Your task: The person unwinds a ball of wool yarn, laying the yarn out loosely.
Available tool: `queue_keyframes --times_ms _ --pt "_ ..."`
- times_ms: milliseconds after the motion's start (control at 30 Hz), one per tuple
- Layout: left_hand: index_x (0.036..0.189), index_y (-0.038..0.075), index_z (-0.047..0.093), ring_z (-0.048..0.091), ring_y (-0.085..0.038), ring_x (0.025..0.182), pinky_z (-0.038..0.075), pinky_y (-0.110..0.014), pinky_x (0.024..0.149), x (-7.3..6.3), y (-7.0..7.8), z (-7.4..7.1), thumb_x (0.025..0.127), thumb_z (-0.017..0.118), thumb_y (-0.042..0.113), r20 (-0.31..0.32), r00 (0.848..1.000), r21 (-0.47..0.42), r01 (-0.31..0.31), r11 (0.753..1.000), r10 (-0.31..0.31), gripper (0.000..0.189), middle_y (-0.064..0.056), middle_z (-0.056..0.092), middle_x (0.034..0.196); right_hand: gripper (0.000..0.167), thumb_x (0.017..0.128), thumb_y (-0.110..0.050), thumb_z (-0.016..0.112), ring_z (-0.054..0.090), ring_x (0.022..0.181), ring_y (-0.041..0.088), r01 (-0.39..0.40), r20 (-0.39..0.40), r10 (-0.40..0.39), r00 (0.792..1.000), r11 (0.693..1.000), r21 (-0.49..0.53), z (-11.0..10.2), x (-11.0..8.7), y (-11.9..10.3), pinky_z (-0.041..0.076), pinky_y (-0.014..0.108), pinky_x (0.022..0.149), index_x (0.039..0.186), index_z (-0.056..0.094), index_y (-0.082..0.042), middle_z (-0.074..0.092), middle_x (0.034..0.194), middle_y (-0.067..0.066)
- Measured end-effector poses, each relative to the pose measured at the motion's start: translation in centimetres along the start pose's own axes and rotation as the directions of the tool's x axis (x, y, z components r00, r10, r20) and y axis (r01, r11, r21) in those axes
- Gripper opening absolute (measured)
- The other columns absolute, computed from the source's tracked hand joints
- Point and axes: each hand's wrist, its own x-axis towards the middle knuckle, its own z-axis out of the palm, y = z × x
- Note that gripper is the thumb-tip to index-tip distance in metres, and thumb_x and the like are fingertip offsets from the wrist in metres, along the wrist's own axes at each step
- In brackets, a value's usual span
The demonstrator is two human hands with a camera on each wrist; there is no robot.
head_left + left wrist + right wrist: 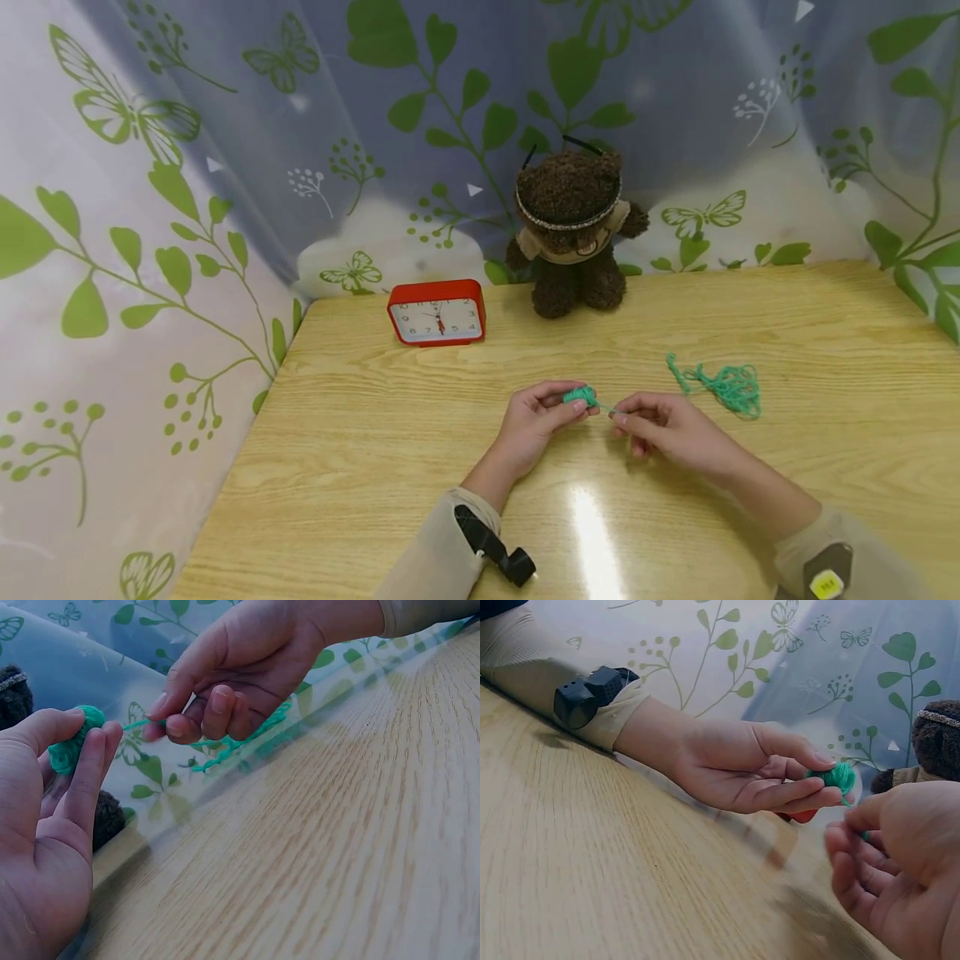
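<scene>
A small ball of green yarn (580, 397) is pinched between the thumb and fingers of my left hand (534, 421), above the table. From the ball a short taut strand (136, 724) runs across to my right hand (678, 429), whose thumb and index finger pinch it. The right hand's other fingers are loosely curled, as the left wrist view shows. Behind the right hand, a loose tangle of the same green yarn (731, 388) lies on the table. In the right wrist view the wound ball (838, 777) sticks out past the left fingertips.
On the wooden table (337, 467), a red alarm clock (437, 313) stands at the back left. A brown plush toy (572, 225) with a headband sits at the back, against a leaf-patterned curtain (420, 125). Light reflects off the table in front of the hands.
</scene>
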Motion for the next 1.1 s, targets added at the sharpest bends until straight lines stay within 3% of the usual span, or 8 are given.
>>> queue_keyframes --times_ms 200,500,767,1100 --pt "0.127 -0.009 0.062 0.074 -0.012 0.097 0.060 -0.031 0.093 -0.1 0.1 0.0 0.095 0.065 0.000 -0.006 1.000 0.016 0.002 1.000 -0.001 0.033 -0.006 0.073 0.110 0.041 0.103 -0.033 0.057 0.059 0.070 0.013 -0.024 -0.124 0.025 0.992 1.000 0.010 -0.2 -0.2 -0.5 0.054 0.027 0.060 0.117 0.061 0.005 0.063 0.096 0.013" --pt "0.127 -0.010 0.062 0.074 -0.013 0.096 0.061 -0.029 0.090 0.0 0.1 0.0 0.094 0.067 0.002 -0.012 1.000 0.028 -0.002 1.000 0.003 0.035 -0.007 0.074 0.108 0.040 0.104 -0.030 0.055 0.054 0.068 0.017 0.071 -0.239 -0.060 0.969 0.997 0.039 -0.8 -0.5 -0.9 0.052 0.030 0.061 0.114 0.060 0.008 0.055 0.081 0.002" --pt "0.127 -0.012 0.060 0.074 -0.012 0.095 0.060 -0.029 0.091 0.0 -0.1 -0.1 0.094 0.066 0.001 -0.007 1.000 0.016 -0.003 1.000 0.004 0.036 -0.004 0.074 0.105 0.033 0.105 -0.029 0.054 0.052 0.065 0.015 0.124 -0.259 -0.095 0.961 0.987 0.098 -1.3 -0.5 -1.0 0.050 0.030 0.058 0.109 0.062 0.003 0.056 0.079 -0.002" --pt "0.127 -0.013 0.060 0.074 -0.011 0.093 0.060 -0.029 0.092 0.1 -0.1 -0.1 0.094 0.064 -0.002 -0.017 1.000 0.008 -0.002 1.000 0.002 0.035 -0.003 0.074 0.103 0.017 0.104 -0.020 0.055 0.048 0.060 0.012 0.229 -0.292 -0.166 0.942 0.953 0.197 -1.5 -0.7 -0.9 0.045 0.031 0.052 0.101 0.068 -0.009 0.055 0.074 -0.004"
